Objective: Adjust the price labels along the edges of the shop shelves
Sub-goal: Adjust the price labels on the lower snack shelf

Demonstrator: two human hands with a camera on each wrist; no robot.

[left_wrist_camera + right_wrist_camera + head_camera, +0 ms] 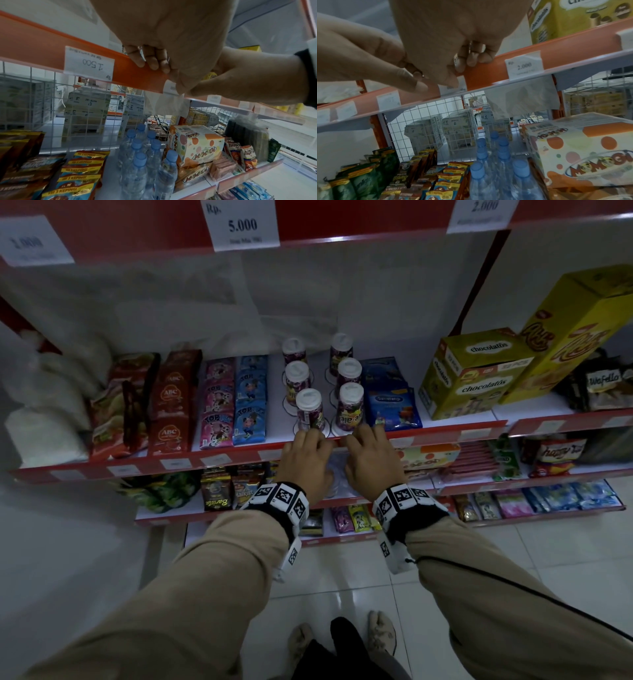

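A red shelf edge strip (239, 455) runs across the middle shelf. My left hand (306, 453) and right hand (371, 455) sit side by side on it. In the left wrist view the left hand (165, 74) curls its fingers over the top of the strip (51, 40) and its thumb presses a small white price label (169, 88). The right wrist view shows the right hand (461, 71) hooked over the strip (488, 70) the same way, thumb on that label (461, 84). The hands hide most of the label.
Other labels sit in the strip: a 1.500 one (89, 65) to the left, a 2.000 one (523, 67) to the right. Lidded cups (310, 409) stand just behind my fingers, a Chocolatos box (472, 371) further right. Water bottles (142, 162) and a Momogi box (197, 143) are below.
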